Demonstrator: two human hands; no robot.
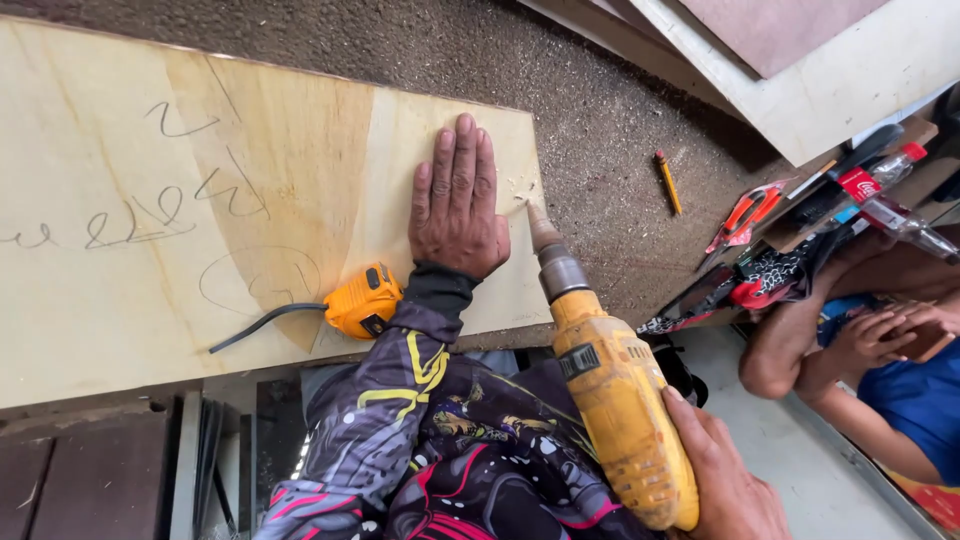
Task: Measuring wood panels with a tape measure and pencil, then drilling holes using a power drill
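Observation:
My left hand (457,200) lies flat, fingers together, on the right end of a pale plywood board (150,300) marked with pencil scribbles. My right hand (728,478) grips the rear of a yellow electric drill (615,400). Its bit tip touches the board just right of my left fingers, with small wood chips (520,185) around the spot. A yellow tape measure (365,300) with a dark strap rests on the board by my left wrist.
The board lies on a sawdust-covered surface (600,110). A pencil (668,182) lies to the right. More boards (800,80) lean at the top right. Tools and an orange cutter (745,212) sit on a cluttered shelf. Another person (880,380) sits at the right.

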